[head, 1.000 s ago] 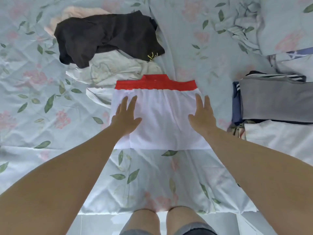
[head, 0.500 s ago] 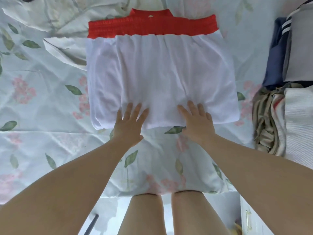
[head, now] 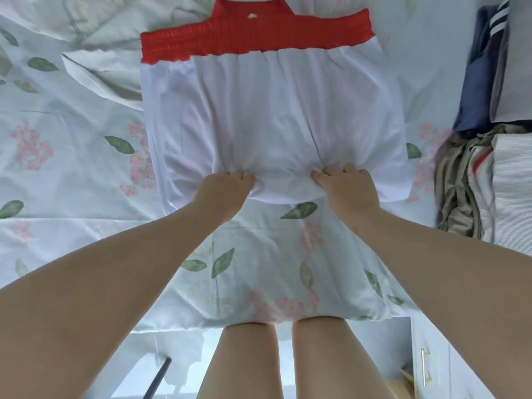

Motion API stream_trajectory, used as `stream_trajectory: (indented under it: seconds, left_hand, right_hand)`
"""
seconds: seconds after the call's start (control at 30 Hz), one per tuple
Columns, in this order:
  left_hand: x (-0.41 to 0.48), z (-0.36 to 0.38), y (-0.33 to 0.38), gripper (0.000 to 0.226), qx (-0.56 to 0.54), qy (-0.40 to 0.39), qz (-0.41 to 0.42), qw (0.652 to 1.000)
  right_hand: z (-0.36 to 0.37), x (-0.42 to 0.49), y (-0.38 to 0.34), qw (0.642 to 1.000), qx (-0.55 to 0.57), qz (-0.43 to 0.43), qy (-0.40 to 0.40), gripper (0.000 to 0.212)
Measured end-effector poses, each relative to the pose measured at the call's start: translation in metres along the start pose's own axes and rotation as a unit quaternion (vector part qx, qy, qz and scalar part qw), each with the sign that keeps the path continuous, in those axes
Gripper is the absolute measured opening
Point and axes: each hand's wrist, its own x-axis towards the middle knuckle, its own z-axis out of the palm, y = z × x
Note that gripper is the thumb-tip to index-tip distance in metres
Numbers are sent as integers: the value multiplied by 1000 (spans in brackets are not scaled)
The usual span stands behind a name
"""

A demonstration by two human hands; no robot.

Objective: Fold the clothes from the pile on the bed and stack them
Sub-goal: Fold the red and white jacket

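On the bed (head: 72,174), left hand (head: 223,190) and right hand (head: 347,187) each pinch the near hem of the white garment (head: 273,116); folded stack (head: 495,133) lies right.

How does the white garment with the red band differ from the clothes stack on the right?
The white garment lies spread wide, one piece; the stack holds several folded pieces. The left hand and right hand grip the garment's near edge; the stack lies untouched. Both rest on the floral sheet.

Garment (head: 273,110) flat on the bed (head: 72,174), left hand (head: 223,187) and right hand (head: 348,185) at its near edge, folded stack (head: 509,174) to its right, crumpled cloth (head: 100,76) at its far left.
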Motion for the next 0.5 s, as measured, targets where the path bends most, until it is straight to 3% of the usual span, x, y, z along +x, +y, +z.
stream_trajectory:
  seconds: [0.17, 0.33, 0.37, 0.43, 0.5]
  left_hand:
    - [-29, -11, 53, 47, -191, -193, -19, 962]
    - [-48, -5, 110, 50, -420, -267, 6, 867]
    - [-47, -3, 113, 52, -430, -257, -2, 866]
    - [-40, 1, 110, 52, -388, -199, -19, 900]
    - [-29, 1, 96, 49, -333, -113, -52, 935]
  right_hand:
    - [3, -42, 23, 995, -4, 43, -93, 53]
    - [16, -79, 45, 982, -32, 136, -125, 51]
    - [20, -84, 44, 979, -14, 164, -122, 53]
    - [25, -90, 35, 952, 111, 268, -101, 59]
    - [30, -90, 21, 879, 284, 376, -66, 61]
